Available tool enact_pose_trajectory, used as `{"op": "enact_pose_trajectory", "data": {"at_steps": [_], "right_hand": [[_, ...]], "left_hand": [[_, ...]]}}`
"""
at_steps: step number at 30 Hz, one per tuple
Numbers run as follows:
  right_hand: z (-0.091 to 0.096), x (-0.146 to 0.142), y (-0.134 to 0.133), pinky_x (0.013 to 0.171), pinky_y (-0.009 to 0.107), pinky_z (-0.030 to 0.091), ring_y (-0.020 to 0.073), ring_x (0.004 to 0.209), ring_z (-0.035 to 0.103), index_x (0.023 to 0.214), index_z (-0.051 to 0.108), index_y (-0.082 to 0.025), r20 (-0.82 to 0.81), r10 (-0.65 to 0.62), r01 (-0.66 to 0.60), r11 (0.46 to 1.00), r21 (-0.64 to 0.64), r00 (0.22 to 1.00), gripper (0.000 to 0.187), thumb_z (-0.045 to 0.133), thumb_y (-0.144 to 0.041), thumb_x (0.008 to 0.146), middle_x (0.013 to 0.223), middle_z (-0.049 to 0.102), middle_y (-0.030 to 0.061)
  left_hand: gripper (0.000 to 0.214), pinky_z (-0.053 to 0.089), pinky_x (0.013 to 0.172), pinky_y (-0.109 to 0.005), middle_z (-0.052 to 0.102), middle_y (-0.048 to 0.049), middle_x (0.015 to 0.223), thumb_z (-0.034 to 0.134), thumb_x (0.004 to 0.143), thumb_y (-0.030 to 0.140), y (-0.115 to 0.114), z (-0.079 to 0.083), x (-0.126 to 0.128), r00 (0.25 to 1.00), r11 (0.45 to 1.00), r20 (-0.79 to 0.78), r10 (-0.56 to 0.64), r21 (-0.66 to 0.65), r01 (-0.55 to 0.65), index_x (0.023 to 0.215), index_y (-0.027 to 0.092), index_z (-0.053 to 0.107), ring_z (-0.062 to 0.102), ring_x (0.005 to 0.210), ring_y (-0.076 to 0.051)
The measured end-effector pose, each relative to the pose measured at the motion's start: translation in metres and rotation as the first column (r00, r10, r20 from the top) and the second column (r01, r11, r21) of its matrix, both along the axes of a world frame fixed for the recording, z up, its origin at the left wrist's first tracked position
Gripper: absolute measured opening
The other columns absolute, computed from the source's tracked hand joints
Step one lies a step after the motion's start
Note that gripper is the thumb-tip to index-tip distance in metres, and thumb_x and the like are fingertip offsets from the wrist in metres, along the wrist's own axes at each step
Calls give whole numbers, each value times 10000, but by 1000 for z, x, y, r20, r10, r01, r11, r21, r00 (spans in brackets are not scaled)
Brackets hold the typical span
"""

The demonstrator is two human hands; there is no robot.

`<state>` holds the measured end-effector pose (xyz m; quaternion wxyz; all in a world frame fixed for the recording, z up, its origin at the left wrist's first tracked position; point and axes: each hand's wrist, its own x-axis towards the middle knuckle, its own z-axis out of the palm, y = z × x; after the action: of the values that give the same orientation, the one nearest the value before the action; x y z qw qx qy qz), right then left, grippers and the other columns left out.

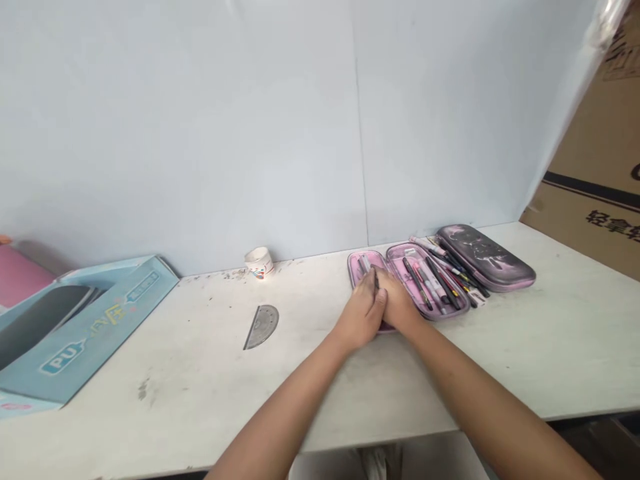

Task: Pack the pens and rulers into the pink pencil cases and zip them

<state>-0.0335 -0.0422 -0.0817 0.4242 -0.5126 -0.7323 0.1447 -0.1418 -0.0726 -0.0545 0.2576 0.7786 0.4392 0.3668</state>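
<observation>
My left hand (pixel 361 312) and my right hand (pixel 396 300) are pressed together over the left half of an open pencil case (pixel 354 267) with pink lining. Both hands are closed, with fingers curled inward. A small dark patch shows between them, but I cannot make out what they hold. Some pale, slim items (pixel 366 261) lie in that half, just beyond my fingers. Several pens (pixel 425 283) fill the right half of the case, beside my right hand. My hands and wrists hide much of the left half.
More pens and pencils (pixel 457 267) lie between the open case and a closed dark pencil case (pixel 483 257). A grey protractor (pixel 263 325) and a paper cup (pixel 259 262) are left of my hands. A blue box (pixel 100 327) stands far left, cardboard (pixel 595 180) at right.
</observation>
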Motion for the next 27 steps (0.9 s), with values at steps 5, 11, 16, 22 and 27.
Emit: {"op": "enact_pose_trajectory", "data": {"at_steps": [5, 11, 16, 22, 27], "right_hand": [[2, 0, -8, 861, 414, 364, 273, 968, 472, 1054, 588, -115, 269, -95, 102, 995, -13, 958, 335, 346, -165, 827, 1013, 566, 171], [3, 4, -8, 893, 422, 333, 283, 1019, 445, 1111, 579, -120, 325, -98, 90, 995, 41, 940, 369, 370, -148, 808, 1063, 538, 181], [-2, 12, -9, 941, 422, 327, 279, 1058, 455, 1075, 606, -135, 239, -18, 6, 999, 51, 971, 355, 364, -192, 821, 1100, 543, 152], [25, -33, -39, 980, 399, 330, 223, 1075, 498, 1029, 620, -219, -128, 279, -290, 954, -76, 952, 294, 425, -317, 831, 1079, 605, 66], [44, -116, -44, 940, 377, 392, 195, 1142, 483, 1044, 593, -225, -633, 249, -605, 663, -440, 733, 388, 434, -498, 819, 1235, 543, 74]], "left_hand": [[486, 1, 1093, -487, 454, -95, 1340, 276, 891, 435, 7, -5, -5, 978, 994, -177, 109, -12, -113, 1288, 200, 430, 327, 1290, -229], [474, 222, 1073, -385, 504, -105, 1293, 318, 877, 436, 2, 5, -37, 969, 969, -51, 241, -34, -243, 1224, 170, 500, 412, 1231, -208], [573, 262, 1056, -358, 512, -104, 1284, 226, 872, 540, -22, 10, -110, 875, 870, 71, 478, -173, -462, 1218, 179, 504, 434, 1219, -201], [787, 303, 1028, -383, 464, -145, 1321, 34, 822, 643, -36, 1, -187, 670, 759, 361, 649, -377, -532, 1273, 144, 442, 422, 1232, -215], [795, 253, 1063, -340, 354, -123, 1405, 15, 809, 653, -34, -18, -192, 630, 769, 445, 637, -420, -481, 1343, 169, 349, 330, 1297, -185]]}}
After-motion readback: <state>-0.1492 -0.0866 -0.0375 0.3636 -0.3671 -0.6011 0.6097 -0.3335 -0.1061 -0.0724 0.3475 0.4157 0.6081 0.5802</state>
